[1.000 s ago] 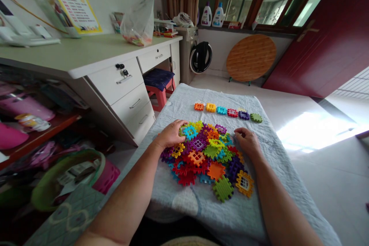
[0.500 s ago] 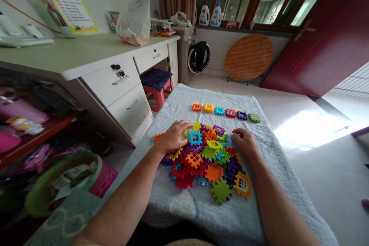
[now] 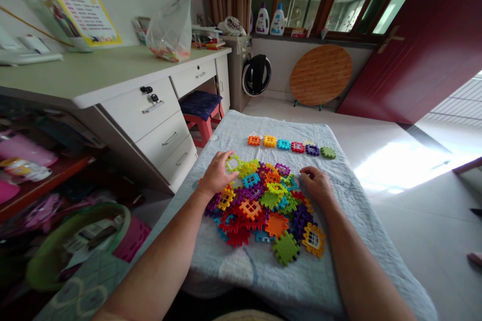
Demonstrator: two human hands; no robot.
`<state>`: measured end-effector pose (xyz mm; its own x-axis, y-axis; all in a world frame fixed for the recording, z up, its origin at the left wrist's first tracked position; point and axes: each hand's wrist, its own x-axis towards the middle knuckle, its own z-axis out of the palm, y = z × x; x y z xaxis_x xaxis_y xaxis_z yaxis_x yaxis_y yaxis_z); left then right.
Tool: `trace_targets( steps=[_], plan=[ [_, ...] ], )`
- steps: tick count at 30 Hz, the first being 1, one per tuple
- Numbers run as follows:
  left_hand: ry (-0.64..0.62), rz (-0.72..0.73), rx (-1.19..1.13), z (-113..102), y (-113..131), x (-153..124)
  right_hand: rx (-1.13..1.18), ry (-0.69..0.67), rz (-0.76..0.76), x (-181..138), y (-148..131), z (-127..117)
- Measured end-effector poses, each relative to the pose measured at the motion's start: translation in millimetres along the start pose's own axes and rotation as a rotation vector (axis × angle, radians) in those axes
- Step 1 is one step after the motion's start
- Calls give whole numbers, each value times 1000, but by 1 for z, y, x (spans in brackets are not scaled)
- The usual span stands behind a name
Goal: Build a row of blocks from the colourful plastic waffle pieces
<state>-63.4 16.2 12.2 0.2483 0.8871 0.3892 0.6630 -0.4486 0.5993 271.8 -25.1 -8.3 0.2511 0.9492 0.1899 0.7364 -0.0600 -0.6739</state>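
Where blocks [image 3: 270,199] overlap, desk [image 3: 101,70], stool [image 3: 202,105] nearby

i've drawn 1 lime window piece [image 3: 234,163] leftward with the left hand [image 3: 218,173], away from the cyan piece [image 3: 250,180], which has tipped flatter.

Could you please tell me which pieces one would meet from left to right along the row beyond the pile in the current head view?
Orange piece, yellow piece, light blue piece, red piece, dark purple piece, green piece.
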Motion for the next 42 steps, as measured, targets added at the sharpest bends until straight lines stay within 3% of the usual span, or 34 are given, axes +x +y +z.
trace_targets(
  steps=[9, 17, 21, 31, 42],
  plan=[
    [56, 69, 63, 0, -3, 2, -5, 10, 3, 0, 0, 0],
    [100, 20, 55, -2, -9, 3, -20, 0, -17, 0, 4, 2],
    [54, -34, 81, 4, -2, 1, -27, -6, -25, 0, 4, 2],
    [-136, -153, 448, 19, 22, 2, -52, -3, -40, -2, -3, -1],
    [-138, -113, 400, 24, 24, 2, -27, -10, -32, -2, 1, 2]
  ],
)
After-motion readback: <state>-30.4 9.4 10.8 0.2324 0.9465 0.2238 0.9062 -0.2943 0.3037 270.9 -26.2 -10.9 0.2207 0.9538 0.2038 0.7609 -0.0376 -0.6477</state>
